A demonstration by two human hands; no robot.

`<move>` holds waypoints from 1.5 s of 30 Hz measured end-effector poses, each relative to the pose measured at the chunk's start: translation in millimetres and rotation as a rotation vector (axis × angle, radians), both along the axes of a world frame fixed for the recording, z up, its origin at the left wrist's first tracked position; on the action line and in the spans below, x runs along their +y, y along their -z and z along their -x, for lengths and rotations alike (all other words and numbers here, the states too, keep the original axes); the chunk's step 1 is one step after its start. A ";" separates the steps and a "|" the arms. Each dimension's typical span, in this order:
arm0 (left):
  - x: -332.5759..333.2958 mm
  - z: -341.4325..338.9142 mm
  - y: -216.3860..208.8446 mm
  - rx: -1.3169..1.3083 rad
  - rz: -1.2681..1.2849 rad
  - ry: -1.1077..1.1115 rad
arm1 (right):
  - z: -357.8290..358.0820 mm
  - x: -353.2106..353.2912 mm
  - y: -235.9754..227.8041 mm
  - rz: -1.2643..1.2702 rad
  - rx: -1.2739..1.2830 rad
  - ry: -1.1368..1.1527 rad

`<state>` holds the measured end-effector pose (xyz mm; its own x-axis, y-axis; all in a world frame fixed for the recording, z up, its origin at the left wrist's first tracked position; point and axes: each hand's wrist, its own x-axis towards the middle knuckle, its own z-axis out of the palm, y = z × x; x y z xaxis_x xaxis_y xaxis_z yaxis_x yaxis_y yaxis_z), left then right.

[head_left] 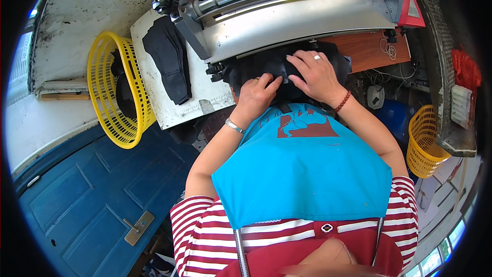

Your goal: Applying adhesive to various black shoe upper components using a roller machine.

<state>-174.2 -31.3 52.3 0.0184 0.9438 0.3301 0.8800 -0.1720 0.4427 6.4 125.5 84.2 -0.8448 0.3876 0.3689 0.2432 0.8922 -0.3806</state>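
**Both hands press black fabric at the mouth of a metal roller machine**

Head view: The left hand (pixel 254 94) lies on a piece of black fabric (pixel 266 66), fingers curled and pinching a fold of it. The right hand (pixel 316 74), at about 2 o'clock from the left and just beside it, rests flat on the same cloth with fingers spread, pressing rather than clasping. The fabric sits at the front edge of a silver roller machine (pixel 292 18), at 12 o'clock from the hands. More black cloth (pixel 169 56) lies on a white table (pixel 154 97) at 9 o'clock. A yellow basket (pixel 105 92) stands further left; a second yellow basket (pixel 423 143) is at 4 o'clock.
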 end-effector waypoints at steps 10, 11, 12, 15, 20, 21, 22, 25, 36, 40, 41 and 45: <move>0.2 17.1 -14.2 -0.033 0.085 0.139 | 23.1 3.4 -0.3 -0.023 -0.182 0.081; 2.6 19.0 -18.5 -0.032 0.059 0.142 | 23.3 5.2 -3.7 -0.017 -0.202 0.079; 5.4 20.4 -23.7 -0.046 0.064 0.152 | 23.3 6.0 -7.8 -0.068 -0.243 0.052; 21.6 25.2 -43.4 -0.073 0.007 0.192 | 22.1 8.4 -24.2 -0.067 -0.161 -0.011; 61.1 40.9 -89.5 -0.210 -0.283 0.138 | -0.4 12.5 -55.3 0.596 0.016 0.039; 75.7 49.5 -98.6 -0.295 -0.367 0.118 | -3.1 17.7 -57.2 0.720 0.123 0.057; 88.4 56.1 -106.9 -0.369 -0.419 0.055 | -8.6 25.1 -59.4 0.753 0.140 0.101; 139.7 76.0 -120.4 -0.223 -0.497 -0.080 | -13.1 49.5 -54.1 1.168 0.331 0.242; 249.0 101.2 -120.3 0.008 0.631 -0.191 | 10.5 70.4 -36.9 1.264 0.354 0.421; 262.9 110.1 -111.8 -0.007 0.686 -0.226 | 30.4 84.5 -40.7 1.199 0.298 0.422; 268.4 114.4 -106.2 0.001 0.706 -0.227 | 30.2 88.5 -44.5 1.221 0.283 0.421; 296.3 148.5 -78.8 -0.231 0.690 -0.165 | 7.4 97.1 -64.2 1.103 0.103 0.426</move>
<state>-322.8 265.0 131.1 -0.1393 0.9225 -0.3600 0.7417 0.3381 0.5793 -1.0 222.6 148.4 -0.5566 0.7814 -0.2821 0.3647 -0.0753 -0.9281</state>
